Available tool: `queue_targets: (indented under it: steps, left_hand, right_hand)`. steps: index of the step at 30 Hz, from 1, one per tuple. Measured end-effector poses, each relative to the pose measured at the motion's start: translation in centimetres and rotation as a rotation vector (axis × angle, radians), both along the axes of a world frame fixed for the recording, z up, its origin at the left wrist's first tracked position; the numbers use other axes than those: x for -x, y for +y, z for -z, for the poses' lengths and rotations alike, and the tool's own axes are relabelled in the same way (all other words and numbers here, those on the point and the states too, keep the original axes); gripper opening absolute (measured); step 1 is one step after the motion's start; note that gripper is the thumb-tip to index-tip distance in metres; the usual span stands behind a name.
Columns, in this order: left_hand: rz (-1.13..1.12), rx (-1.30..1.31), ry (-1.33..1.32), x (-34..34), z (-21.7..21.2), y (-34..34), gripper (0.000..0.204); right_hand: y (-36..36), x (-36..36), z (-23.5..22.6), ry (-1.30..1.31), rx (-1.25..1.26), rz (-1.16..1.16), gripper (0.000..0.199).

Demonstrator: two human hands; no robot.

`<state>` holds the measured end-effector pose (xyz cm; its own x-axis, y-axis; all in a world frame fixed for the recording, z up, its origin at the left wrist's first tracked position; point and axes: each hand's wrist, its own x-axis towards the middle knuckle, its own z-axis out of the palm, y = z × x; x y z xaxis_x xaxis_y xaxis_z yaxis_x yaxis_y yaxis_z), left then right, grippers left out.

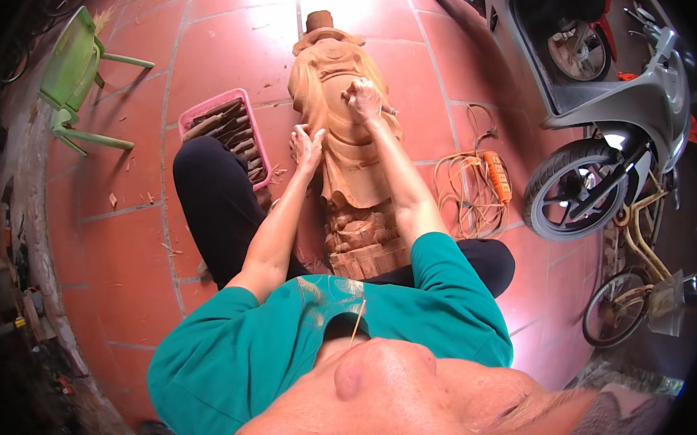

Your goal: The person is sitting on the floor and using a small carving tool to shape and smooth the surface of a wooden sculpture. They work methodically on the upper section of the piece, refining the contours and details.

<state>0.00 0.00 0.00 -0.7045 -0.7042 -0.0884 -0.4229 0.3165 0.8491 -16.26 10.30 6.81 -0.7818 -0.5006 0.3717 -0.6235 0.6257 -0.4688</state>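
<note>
A carved wooden statue of a robed figure lies lengthwise on the floor before me, its rough base nearest my body and its narrow top far off. My left hand rests against the statue's left side, fingers apart. Over the middle of the carved robe, my right hand is closed in a fist. Whatever it may grip is too small or hidden to make out. My legs, in dark trousers, are folded on both sides of the base.
A pink plastic basket with several long brown tool-like pieces stands left of the statue. Farther left is a green chair. An orange power strip with coiled cord lies right, near a grey motorbike and a bicycle. Wood shavings dot the red tiles.
</note>
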Motion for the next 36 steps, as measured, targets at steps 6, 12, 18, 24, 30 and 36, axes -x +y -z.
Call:
queue_targets:
  steps: [6,12,18,24,30,36]
  left_hand:
    - [0.005,-0.067,0.010,-0.1,0.3,1.5,0.059]
    - [-0.003,-0.035,-0.012,-0.1,-0.5,1.1,0.058]
    - [-0.008,-0.014,0.000,-0.4,-0.5,0.9,0.057]
    - [0.021,0.008,0.043,-0.1,-0.2,0.4,0.057]
    - [0.030,-0.039,0.045,0.0,0.8,-0.2,0.059]
    - [0.056,-0.064,0.060,0.0,0.9,-0.4,0.059]
  right_hand:
    - [5.0,-2.3,-0.4,-0.138,-0.021,-0.210,0.003]
    - [5.0,-3.1,-1.3,-0.084,-0.055,-0.242,0.002]
    - [2.7,-2.0,-0.3,0.038,-0.037,-0.129,0.007]
    - [0.1,-0.2,-0.3,0.010,0.011,0.065,0.007]
    - [2.8,-2.8,-1.3,-0.096,-0.090,-0.053,0.003]
    - [5.0,-3.6,-2.5,-0.291,-0.186,-0.037,0.014]
